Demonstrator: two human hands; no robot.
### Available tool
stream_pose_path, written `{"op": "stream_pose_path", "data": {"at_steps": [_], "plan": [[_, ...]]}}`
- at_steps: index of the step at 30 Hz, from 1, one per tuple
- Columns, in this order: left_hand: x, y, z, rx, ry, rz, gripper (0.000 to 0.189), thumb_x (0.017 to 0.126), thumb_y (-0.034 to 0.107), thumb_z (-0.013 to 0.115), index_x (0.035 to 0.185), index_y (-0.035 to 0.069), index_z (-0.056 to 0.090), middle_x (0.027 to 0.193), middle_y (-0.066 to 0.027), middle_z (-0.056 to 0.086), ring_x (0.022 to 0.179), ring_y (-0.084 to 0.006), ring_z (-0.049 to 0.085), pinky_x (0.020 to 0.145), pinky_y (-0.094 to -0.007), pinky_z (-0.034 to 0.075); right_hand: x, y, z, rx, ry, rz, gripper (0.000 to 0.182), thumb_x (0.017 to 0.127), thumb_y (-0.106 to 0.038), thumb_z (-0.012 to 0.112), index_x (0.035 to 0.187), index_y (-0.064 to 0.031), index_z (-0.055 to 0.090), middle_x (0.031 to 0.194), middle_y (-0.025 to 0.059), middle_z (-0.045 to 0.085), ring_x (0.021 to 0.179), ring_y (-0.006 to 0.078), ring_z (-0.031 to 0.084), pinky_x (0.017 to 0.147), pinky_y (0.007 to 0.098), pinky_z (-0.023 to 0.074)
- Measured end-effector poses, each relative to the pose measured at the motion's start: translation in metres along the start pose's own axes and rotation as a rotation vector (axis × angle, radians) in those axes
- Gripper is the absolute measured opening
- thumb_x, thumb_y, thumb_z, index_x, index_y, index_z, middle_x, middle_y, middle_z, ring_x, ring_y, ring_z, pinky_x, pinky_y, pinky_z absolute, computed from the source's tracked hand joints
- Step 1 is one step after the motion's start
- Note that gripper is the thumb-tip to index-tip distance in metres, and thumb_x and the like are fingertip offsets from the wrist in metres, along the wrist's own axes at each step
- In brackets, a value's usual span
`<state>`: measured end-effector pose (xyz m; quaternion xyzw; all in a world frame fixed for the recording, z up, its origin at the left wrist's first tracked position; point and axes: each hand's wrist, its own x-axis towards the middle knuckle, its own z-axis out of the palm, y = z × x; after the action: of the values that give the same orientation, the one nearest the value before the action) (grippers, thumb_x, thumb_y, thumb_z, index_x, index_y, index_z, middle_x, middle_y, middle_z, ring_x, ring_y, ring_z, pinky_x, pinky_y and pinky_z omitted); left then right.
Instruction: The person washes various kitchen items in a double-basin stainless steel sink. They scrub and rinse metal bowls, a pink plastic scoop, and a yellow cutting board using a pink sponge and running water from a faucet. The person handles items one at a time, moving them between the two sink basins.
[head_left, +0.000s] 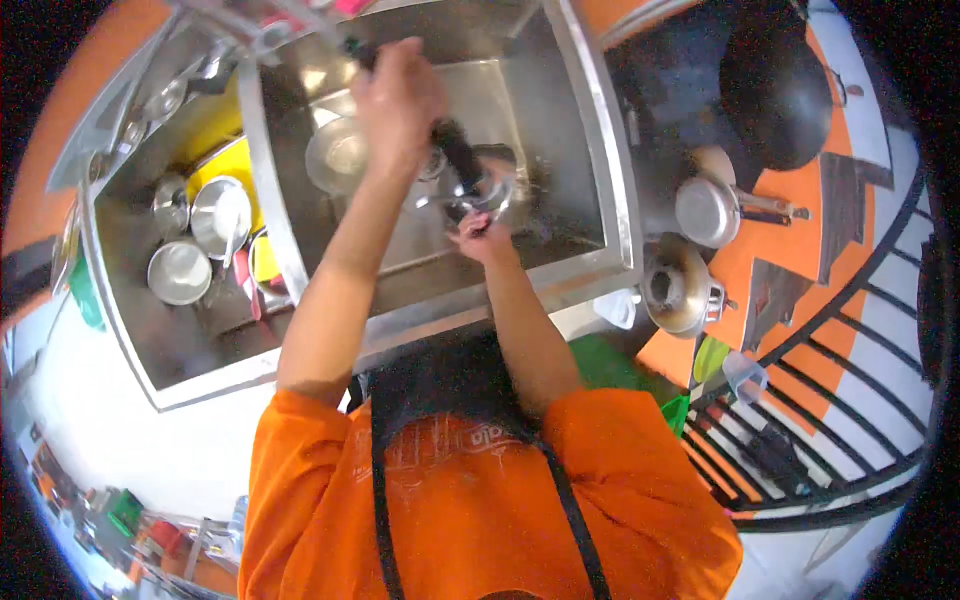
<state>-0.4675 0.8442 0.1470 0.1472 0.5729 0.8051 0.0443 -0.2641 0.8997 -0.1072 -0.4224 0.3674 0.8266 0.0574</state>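
Note:
My left hand (401, 97) is over the right basin of a steel sink (622, 225), its fingers curled on a long black tube-like thing (459, 157), blurred, that slants down to the right. The lower end of that thing is over a shiny metal vessel (504, 184). My right hand (478, 236) grips the near edge of this vessel; its exact shape is blurred and partly covered. A round, see-through or metal bowl (335, 156) sits in the same basin, left of my left wrist.
The left basin holds metal pots (180, 272), a bowl with a spoon (220, 214) and a yellow board (229, 169). Ladles (166, 97) lie at its back edge. On the right are a dark wok (780, 97), a saucepan (705, 210), another metal pan (679, 300) and a black railing (855, 360).

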Motion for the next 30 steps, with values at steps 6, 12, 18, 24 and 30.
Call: {"op": "stream_pose_path", "data": {"at_steps": [6, 12, 18, 24, 30], "plan": [[0.019, 0.019, 0.020, -0.474, 0.029, -0.170, 0.022, 0.079, 0.011, 0.053, 0.058, 0.006, 0.047, 0.048, -0.0011, 0.046, 0.036, -0.0114, 0.041, 0.034, -0.0266, 0.030, -0.031, 0.065, 0.006, -0.053, -0.048, 0.055, 0.064, 0.078, -0.007, 0.048, 0.130, 0.0033, 0.011, 0.060, 0.0045, 0.055, 0.039, 0.0109, 0.047, 0.036, 0.0204, 0.0382], [0.005, 0.036, 0.031, -0.561, 0.044, -0.365, 0.026, 0.078, 0.010, 0.050, 0.053, 0.005, 0.043, 0.043, -0.0009, 0.042, 0.034, -0.0099, 0.038, 0.032, -0.0273, 0.029, -0.027, 0.068, -0.011, -0.133, -0.171, 0.131, 0.068, 0.073, -0.025, 0.061, 0.117, 0.0111, 0.022, 0.065, 0.0044, 0.054, 0.046, 0.0142, 0.049, 0.041, 0.0234, 0.0406], [0.009, 0.046, 0.022, -0.405, 0.023, -0.320, 0.027, 0.075, 0.011, 0.051, 0.050, 0.004, 0.045, 0.043, -0.0016, 0.045, 0.035, -0.0096, 0.039, 0.035, -0.0286, 0.030, -0.027, 0.078, -0.001, -0.179, -0.168, 0.080, 0.050, 0.075, -0.028, 0.055, 0.106, 0.0089, 0.040, 0.064, 0.0066, 0.052, 0.051, 0.0150, 0.051, 0.041, 0.0248, 0.0416], [0.006, 0.018, 0.029, -0.237, 0.076, -0.204, 0.022, 0.074, 0.014, 0.054, 0.063, -0.005, 0.055, 0.051, -0.0143, 0.053, 0.046, -0.0141, 0.047, 0.045, -0.0349, 0.039, -0.010, 0.084, 0.036, -0.814, 0.109, -0.484, 0.030, 0.083, -0.019, 0.043, 0.103, 0.0031, 0.049, 0.094, 0.0159, 0.056, 0.078, 0.0262, 0.059, 0.063, 0.0310, 0.0530], [-0.003, 0.058, 0.019, -0.190, 0.107, -0.075, 0.020, 0.072, 0.013, 0.056, 0.063, -0.004, 0.054, 0.052, -0.0196, 0.051, 0.047, -0.0176, 0.051, 0.048, -0.0371, 0.039, 0.016, 0.037, 0.045, -1.704, 0.295, -0.856, 0.029, 0.083, -0.013, 0.043, 0.106, 0.0043, 0.044, 0.100, 0.0159, 0.052, 0.085, 0.0281, 0.057, 0.070, 0.0337, 0.0539]]}}
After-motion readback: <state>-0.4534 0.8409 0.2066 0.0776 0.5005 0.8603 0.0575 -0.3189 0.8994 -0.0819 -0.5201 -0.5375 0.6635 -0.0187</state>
